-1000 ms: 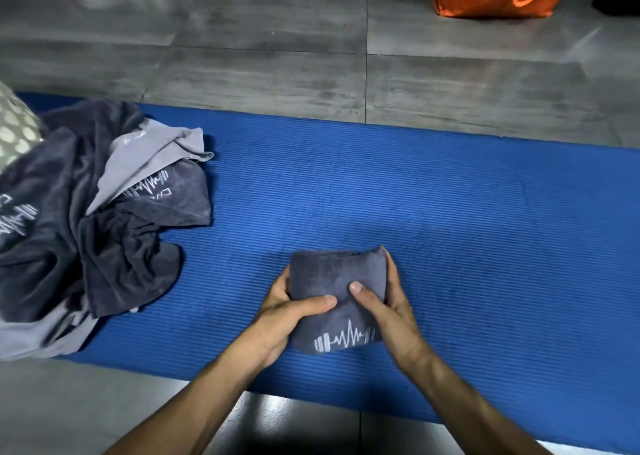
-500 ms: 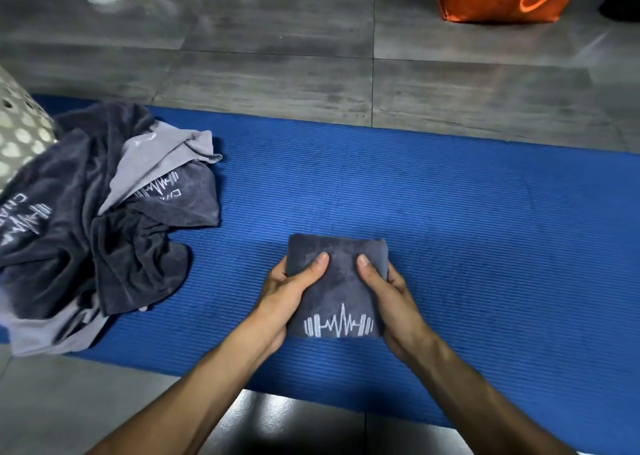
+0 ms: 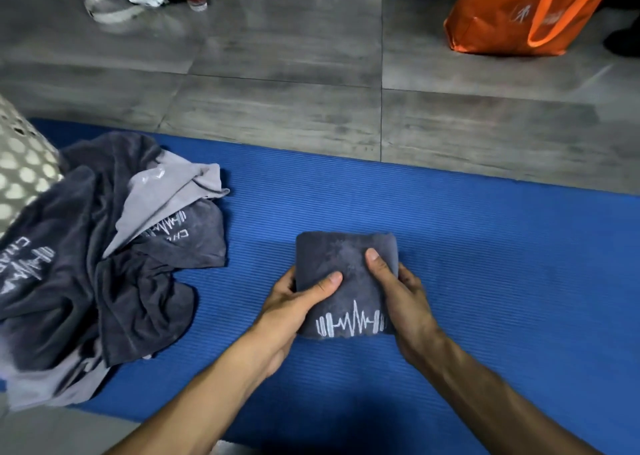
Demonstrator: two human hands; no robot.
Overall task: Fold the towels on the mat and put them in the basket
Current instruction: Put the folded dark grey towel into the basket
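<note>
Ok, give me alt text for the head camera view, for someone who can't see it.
Both hands, left hand and right hand, grip a small folded dark grey towel with a white barbell logo over a ribbed blue foam mat. A heap of unfolded grey towels lies at left beside a perforated pale basket.

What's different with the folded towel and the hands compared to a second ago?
The folded towel, bunched and skewed a second ago, now sits squared with its white logo facing the camera. The left hand and right hand kept hold of its sides, thumbs shifting on top. The pile of unfolded towels, blue mat and basket lie as before; only the view shifted.
</note>
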